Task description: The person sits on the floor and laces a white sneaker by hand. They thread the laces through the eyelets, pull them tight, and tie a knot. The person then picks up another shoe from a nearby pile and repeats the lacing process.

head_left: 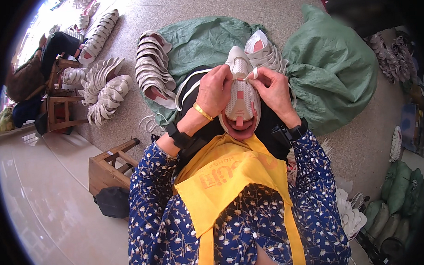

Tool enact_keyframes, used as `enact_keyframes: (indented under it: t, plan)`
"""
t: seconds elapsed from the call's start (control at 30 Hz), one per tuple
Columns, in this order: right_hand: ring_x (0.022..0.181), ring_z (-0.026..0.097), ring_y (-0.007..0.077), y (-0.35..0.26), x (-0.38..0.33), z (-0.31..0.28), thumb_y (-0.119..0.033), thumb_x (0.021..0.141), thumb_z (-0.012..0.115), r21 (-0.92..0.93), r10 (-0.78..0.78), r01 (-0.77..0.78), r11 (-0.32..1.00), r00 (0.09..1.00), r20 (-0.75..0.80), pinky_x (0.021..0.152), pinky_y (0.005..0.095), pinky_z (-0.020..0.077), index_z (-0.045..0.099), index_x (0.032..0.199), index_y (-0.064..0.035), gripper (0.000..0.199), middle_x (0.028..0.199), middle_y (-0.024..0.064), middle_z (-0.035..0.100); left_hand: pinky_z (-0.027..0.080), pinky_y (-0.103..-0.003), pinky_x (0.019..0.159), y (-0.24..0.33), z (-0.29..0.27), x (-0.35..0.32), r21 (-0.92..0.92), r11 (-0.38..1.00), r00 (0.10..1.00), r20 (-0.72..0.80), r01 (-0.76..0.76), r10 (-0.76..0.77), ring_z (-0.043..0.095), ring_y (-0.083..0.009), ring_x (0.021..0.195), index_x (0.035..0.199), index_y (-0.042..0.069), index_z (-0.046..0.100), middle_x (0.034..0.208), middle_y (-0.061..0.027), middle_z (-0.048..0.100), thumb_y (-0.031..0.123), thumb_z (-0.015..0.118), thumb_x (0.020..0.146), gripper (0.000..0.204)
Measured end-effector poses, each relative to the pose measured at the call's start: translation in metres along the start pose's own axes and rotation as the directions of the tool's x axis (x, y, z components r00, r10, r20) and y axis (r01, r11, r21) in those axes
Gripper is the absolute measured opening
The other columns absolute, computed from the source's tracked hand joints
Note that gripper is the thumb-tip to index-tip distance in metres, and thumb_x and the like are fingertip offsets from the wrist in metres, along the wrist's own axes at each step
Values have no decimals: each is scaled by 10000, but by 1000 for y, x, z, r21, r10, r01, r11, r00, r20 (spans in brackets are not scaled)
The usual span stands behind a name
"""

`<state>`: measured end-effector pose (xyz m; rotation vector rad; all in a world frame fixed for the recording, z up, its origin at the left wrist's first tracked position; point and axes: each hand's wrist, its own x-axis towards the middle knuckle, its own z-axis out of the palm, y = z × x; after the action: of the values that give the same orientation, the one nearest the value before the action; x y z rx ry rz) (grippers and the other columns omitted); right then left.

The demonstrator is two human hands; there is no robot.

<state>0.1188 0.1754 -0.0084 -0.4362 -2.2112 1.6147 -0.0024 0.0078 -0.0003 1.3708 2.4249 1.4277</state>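
A white shoe upper (pixel 241 108) with pink patches rests on my lap, its toe pointing away from me and its pink-lined opening nearest my body. At its left edge my left hand (pixel 214 91) is closed in a pinch, on what looks like one end of a pale shoelace; the fingertips are partly hidden. From the right, my right hand (pixel 273 92) pinches a white shoelace (pixel 253 75), which loops up between thumb and forefinger. The lace crosses the upper between both hands.
Nested rows of white shoe uppers (pixel 153 64) lie on a green sheet (pixel 204 37) ahead; more uppers (pixel 109 96) lie left. A full green sack (pixel 333 72) stands at right. A wooden stool (pixel 111 166) is at my left. Another person (pixel 30 75) sits at far left.
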Motion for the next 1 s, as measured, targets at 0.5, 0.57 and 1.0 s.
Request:
enact_keyframes:
  t: [0.5,0.57,1.0]
  plan:
    - [697,698,234,-23,-7,-10,-83,818,820,-314,-8,-16,949,997,-76,647,333,555,648,985,0,253,797,106,672,540,-294,615,-1,5,-3,-143,963,969,-54,230,-239,667,-175,644,882,-7,570,756,-102,654,3,748,828,186]
    - [763,691,282,-35,-12,-8,-81,808,812,-349,-78,60,935,996,-38,687,367,554,646,1011,14,279,849,141,656,535,-301,608,-1,5,-3,-115,969,972,-63,220,-228,659,-185,641,873,-1,562,750,-99,631,-4,744,829,187]
    - [962,640,420,-32,-11,9,-12,810,652,-574,-112,129,808,992,65,853,483,524,633,1042,72,248,996,242,636,468,-370,595,17,6,-2,2,995,993,-68,101,-100,574,-266,652,877,13,547,783,-115,558,93,777,807,253]
